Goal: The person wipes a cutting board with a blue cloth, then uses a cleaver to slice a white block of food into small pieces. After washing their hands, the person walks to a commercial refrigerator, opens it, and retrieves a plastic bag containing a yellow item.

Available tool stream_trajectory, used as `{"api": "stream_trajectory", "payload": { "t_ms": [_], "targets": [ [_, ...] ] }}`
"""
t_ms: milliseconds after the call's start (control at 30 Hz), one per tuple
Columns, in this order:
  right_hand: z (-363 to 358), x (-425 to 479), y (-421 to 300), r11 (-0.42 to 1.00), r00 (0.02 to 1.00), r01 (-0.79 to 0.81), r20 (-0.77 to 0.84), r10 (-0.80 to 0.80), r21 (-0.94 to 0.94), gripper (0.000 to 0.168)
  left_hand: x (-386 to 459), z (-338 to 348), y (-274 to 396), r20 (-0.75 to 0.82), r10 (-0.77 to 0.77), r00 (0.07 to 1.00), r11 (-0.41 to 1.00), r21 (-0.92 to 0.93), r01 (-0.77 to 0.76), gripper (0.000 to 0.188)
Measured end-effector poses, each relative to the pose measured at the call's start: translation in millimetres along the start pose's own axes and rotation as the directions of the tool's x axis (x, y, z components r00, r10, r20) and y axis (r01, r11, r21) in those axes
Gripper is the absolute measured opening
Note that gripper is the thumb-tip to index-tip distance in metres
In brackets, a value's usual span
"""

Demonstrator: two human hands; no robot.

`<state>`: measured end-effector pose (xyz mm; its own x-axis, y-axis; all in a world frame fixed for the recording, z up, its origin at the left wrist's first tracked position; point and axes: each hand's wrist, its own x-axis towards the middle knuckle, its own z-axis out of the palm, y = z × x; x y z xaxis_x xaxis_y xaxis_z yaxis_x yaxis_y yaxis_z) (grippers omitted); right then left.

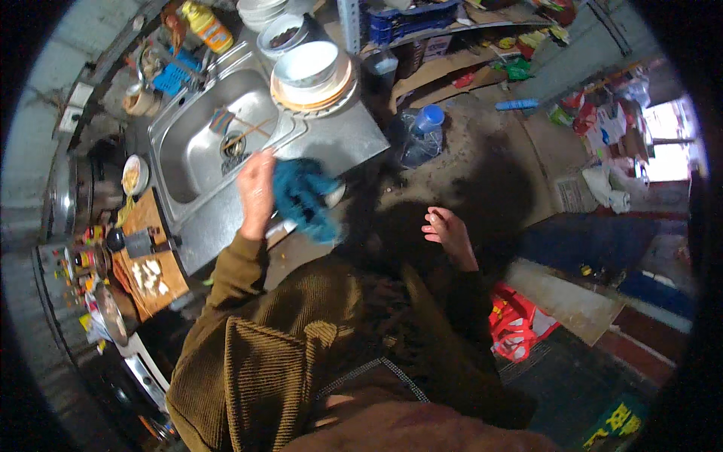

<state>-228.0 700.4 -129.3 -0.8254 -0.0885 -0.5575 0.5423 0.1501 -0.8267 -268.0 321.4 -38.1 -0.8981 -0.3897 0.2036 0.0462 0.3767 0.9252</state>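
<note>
My left hand (257,189) is at the front edge of the stainless steel sink (189,152), its fingers against a blue-green cloth (308,198) that hangs beside it over the edge; whether it grips the cloth is hard to tell. In the sink lie wooden chopsticks (247,134) and a striped cloth or sponge (221,121) near the drain. My right hand (446,230) is held over the dark floor to the right, fingers curled and apart, with nothing visible in it. Stacked bowls and plates (310,73) stand on the drainboard (350,133).
Left of the sink, a wooden cutting board (169,271) bears a cleaver (141,243) and chopped white pieces (149,277). A yellow bottle (208,27) stands behind the sink. On the floor are a blue-lidded container (429,118) and a red bag (517,325).
</note>
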Motion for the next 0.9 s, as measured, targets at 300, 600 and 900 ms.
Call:
{"api": "stream_trajectory", "payload": {
  "t_ms": [300,600,900],
  "targets": [
    [6.4,-13.3,11.0,0.989,1.000,0.001,-0.026,0.003,0.145,0.040,-0.8,-76.8,-67.6,0.171,0.187,0.967,0.859,0.450,-0.245,0.011],
    [-50.0,-33.1,39.3,0.993,0.985,0.015,-0.174,0.005,0.113,0.040,24.1,-13.6,-23.8,0.356,0.194,0.914,0.794,0.490,-0.359,0.027],
    [-193.2,-40.2,56.2,0.998,0.938,0.056,-0.345,-0.042,0.030,0.039,28.8,192.2,61.9,0.578,0.371,0.727,0.775,0.239,-0.585,0.012]
  ]
}}
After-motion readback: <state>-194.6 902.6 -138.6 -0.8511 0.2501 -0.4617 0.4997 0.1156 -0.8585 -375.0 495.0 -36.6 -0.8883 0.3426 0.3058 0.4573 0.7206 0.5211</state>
